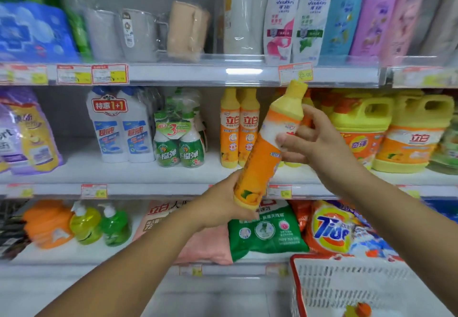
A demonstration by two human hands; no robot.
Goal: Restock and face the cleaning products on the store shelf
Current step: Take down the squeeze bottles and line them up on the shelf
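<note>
A: Why does the person hold the tall orange plastic dish-soap bottle with a yellow cap (262, 158) with both hands, and so slanted?

B: I think it is for turning it. The left hand (220, 205) is curled around the bottom end. The right hand (314, 143) pinches the upper part, with the thumb on the white band of the label and the fingers behind. With one hand at each end, the person can rotate the bottle until the label looks forward, as the facing needs. This is only my judgement.

A: And why before this shelf?

B: On the white middle shelf (148, 170) two upright orange bottles of the same kind (239, 128) stand side by side, labels to the front. The held bottle most probably belongs next to them. Further right stand the big yellow plastic jugs with handles (359, 131), so its place would be between the two groups. Something orange shows there behind the held bottle, but I cannot tell what it is.

A: Where is the bottle relative to the hands?

B: It lies between them, the cap up and to the right, the base down and to the left. It hangs in the air before the shelf edge and does not rest on the board.

A: From where comes the stock?

B: Likely from the white plastic basket with a red rim (322, 284) at the lower right. A small orange and yellow thing (359, 309) shows inside, too blurred to name.
</note>
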